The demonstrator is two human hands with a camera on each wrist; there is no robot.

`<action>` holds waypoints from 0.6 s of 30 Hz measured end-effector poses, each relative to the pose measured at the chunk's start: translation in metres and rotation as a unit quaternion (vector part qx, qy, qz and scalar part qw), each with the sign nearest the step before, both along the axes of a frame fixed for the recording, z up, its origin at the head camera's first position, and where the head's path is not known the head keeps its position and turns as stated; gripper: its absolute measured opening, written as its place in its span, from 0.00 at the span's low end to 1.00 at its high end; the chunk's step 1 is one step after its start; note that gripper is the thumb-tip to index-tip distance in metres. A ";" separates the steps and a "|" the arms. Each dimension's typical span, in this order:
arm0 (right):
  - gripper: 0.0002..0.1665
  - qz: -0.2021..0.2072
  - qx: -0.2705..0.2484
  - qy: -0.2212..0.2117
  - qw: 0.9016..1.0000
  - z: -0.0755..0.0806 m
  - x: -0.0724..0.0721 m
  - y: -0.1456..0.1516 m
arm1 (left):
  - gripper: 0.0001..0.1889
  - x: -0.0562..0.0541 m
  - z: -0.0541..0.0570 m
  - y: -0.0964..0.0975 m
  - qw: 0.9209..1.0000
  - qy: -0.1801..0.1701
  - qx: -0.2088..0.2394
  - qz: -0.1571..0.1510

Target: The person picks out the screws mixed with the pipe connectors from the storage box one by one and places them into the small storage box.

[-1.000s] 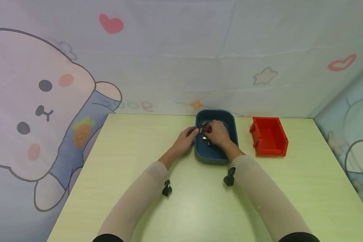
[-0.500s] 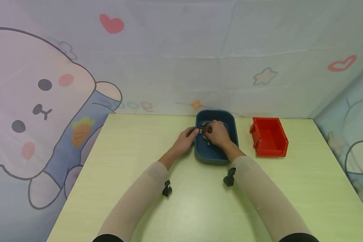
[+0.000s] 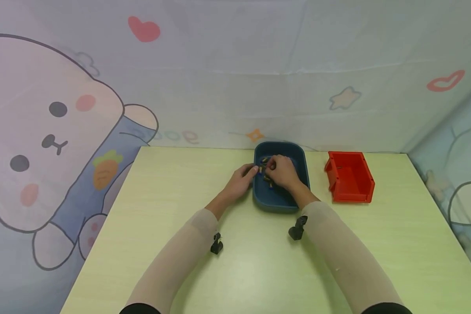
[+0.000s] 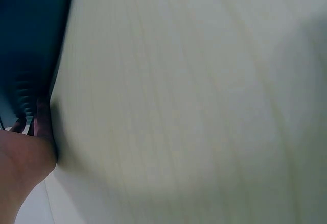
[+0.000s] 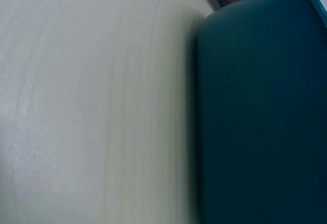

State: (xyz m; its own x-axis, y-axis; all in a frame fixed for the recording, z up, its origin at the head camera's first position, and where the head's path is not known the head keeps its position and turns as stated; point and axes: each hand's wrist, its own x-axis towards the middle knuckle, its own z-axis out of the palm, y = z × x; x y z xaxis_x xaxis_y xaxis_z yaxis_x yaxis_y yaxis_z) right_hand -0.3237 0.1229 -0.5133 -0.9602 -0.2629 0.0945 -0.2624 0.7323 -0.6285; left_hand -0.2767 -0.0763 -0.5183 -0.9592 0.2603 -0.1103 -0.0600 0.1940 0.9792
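Observation:
A dark blue plastic bin [image 3: 276, 205] stands at the back of the table, with several small brass-coloured pieces [image 3: 267, 179] lying inside. My left hand [image 3: 237, 185] grips its left side, the thumb at the rim and the fingers along the outer wall. The left wrist view shows those fingers [image 4: 44, 119] against the wall. My right hand [image 3: 283, 173] reaches into the bin, fingertips curled together among the small pieces. Whether a piece is pinched there is too small to tell. Only the bin's outer wall [image 5: 260, 106] fills the right wrist view, and the right hand is out of sight there.
An open red parts bin [image 3: 351, 192] stands to the right of the blue one, with a small thin item [image 3: 339, 168] inside at its left. The pale wood-grain table [image 3: 235, 270] ends at a printed cloth backdrop [image 3: 235, 87].
My right hand has shifted very slightly, its fingertips still among the small pieces. A thin piece seen near the fingertips earlier is harder to make out now. The left hand has kept its place.

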 end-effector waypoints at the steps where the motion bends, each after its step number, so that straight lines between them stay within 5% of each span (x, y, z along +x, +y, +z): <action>1: 0.07 -0.001 -0.005 -0.001 1.000 0.000 0.000 0.000 | 0.34 0.000 0.000 0.000 1.000 0.000 -0.003 0.001; 18: 0.05 -0.025 -0.047 0.005 0.999 0.004 0.005 -0.001 | 0.33 0.001 0.000 0.001 1.000 0.001 -0.003 -0.001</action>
State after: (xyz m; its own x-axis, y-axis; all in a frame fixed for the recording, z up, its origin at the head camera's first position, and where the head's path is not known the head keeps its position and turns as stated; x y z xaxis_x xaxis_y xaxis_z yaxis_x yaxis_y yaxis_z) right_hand -0.3190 0.1215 -0.5092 -0.9709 -0.2041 0.1254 -0.2329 0.6819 -0.6934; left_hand -0.2762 -0.0756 -0.5181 -0.9590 0.2617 -0.1091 -0.0568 0.1994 0.9783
